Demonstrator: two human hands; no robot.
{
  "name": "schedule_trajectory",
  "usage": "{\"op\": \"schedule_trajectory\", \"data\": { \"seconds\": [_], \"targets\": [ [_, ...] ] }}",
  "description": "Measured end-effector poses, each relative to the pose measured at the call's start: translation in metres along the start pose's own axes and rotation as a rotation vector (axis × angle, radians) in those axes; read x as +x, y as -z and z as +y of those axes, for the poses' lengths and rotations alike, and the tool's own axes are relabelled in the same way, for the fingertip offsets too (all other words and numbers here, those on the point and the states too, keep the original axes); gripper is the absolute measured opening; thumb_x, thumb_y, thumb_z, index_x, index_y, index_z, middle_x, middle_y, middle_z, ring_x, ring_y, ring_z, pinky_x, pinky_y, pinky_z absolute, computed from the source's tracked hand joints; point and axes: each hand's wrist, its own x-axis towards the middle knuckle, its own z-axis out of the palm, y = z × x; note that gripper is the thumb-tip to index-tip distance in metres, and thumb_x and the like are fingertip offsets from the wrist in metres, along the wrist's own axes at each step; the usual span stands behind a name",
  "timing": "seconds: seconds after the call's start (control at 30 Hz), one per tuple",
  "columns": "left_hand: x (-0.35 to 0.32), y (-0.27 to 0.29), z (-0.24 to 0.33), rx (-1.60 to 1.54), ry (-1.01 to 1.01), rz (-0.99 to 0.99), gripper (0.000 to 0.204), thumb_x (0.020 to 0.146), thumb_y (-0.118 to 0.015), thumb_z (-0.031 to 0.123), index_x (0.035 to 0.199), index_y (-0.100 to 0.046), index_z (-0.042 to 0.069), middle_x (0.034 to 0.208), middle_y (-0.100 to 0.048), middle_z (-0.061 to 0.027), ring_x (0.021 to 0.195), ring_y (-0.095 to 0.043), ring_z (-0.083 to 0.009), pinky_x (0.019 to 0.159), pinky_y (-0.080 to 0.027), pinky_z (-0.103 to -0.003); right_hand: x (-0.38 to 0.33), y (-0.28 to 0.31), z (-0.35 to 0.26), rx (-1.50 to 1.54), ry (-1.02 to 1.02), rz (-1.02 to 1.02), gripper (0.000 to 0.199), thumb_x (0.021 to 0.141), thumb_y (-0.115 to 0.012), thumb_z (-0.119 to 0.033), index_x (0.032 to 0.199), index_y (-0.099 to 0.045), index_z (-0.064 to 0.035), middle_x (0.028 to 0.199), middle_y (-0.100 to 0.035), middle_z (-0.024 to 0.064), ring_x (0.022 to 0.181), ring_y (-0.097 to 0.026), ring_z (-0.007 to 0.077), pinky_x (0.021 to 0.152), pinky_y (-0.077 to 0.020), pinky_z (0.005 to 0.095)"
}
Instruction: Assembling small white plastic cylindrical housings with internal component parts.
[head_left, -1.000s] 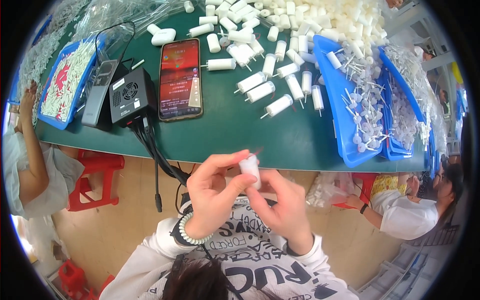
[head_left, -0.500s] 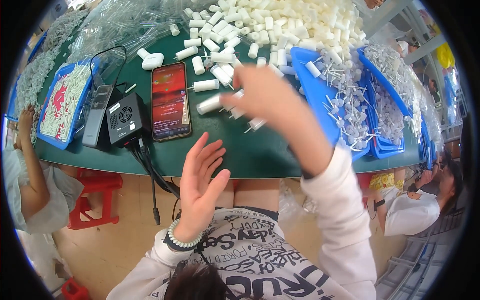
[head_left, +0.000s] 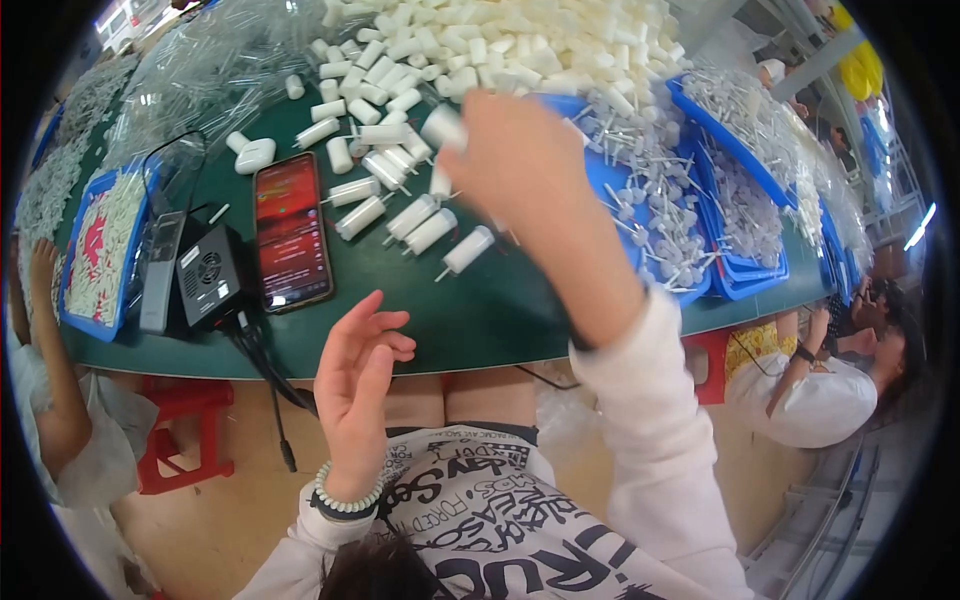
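Note:
My right hand (head_left: pixel 525 155) reaches over the far middle of the table, its thumb and fingertips closed on a white cylinder (head_left: pixel 443 127); motion blurs the fingers a little. Just left of and below it lie several white cylinders with thin pins at their ends, one of them (head_left: pixel 467 250) nearest the table's front edge. My left hand (head_left: pixel 357 375) hovers in front of that edge, palm turned inward, fingers loosely bent and apart, holding nothing.
Loose white cylinders (head_left: pixel 560 50) heap at the back, beside clear tubes (head_left: pixel 210 70). Blue trays (head_left: pixel 755 285) of stemmed pieces stand at right. A phone (head_left: pixel 290 235), a black box (head_left: pixel 208 275) with cables and a blue tray (head_left: pixel 118 310) of small sticks lie left. People sit on both sides.
My right hand has moved away from the pinned cylinders, farther back and to the right, and now has a white cylinder at its fingertips. My left fingers have curled slightly. The whole view has shifted.

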Motion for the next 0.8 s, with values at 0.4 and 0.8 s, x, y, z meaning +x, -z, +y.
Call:
{"op": "schedule_trajectory", "data": {
  "seconds": [0.4, 0.8],
  "targets": [
    [0.001, -0.024, -0.010, -0.112, 0.184, -0.169, 0.018, 0.080, -0.055, -0.007, 0.098, -0.052, -0.005, 0.098, -0.058, -0.0128, 0.089, -0.059, -0.0196, 0.079, -0.049, -0.029, -0.116, 0.032, 0.114, 0.262, -0.196, 0.152, 0.020, 0.069, -0.069, -0.013, 0.085, -0.060, -0.0059, 0.078, -0.060, 0.0105, 0.071, -0.058, 0.0248, 0.065, -0.0465, 0.0340],
    [0.002, -0.030, -0.005, -0.155, 0.267, -0.158, 0.023, 0.081, -0.055, -0.006, 0.104, -0.052, -0.004, 0.099, -0.059, -0.0121, 0.090, -0.059, -0.0172, 0.080, -0.048, -0.028, -0.132, 0.027, 0.139, -0.082, -0.055, 0.286, 0.009, 0.078, -0.057, -0.005, 0.086, -0.060, -0.0022, 0.078, -0.058, 0.0114, 0.071, -0.055, 0.0263, 0.064, -0.0438, 0.0343]
  ]
}}
